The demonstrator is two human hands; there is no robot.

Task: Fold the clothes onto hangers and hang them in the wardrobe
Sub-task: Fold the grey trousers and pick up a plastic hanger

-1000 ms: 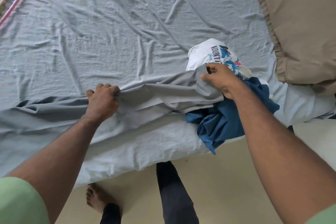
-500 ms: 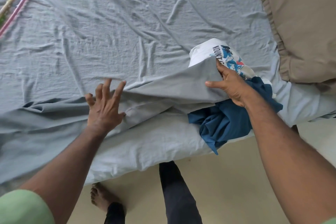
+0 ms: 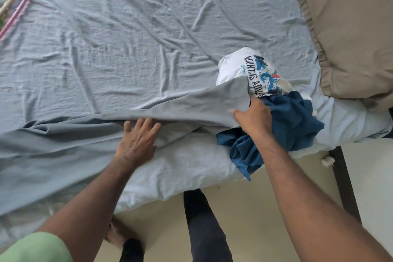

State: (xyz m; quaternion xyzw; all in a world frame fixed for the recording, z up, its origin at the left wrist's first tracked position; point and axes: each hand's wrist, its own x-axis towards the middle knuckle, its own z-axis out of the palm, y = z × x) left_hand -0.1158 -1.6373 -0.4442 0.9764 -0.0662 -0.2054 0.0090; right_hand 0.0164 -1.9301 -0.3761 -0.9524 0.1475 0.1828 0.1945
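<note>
Grey garment [image 3: 191, 108] stretched long, wrinkled, between my hands. Left hand [image 3: 138, 140] flat, pressing it; right hand [image 3: 254, 119] pinching its edge. Wrinkled bedsheet [image 3: 127, 38] beneath, beige pillow [image 3: 350, 27] beyond right hand.

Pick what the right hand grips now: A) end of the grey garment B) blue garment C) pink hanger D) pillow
A: the right hand pinches the end of the grey garment, beside the blue garment and the white printed shirt, while the left hand lies flat on the grey cloth.
</note>
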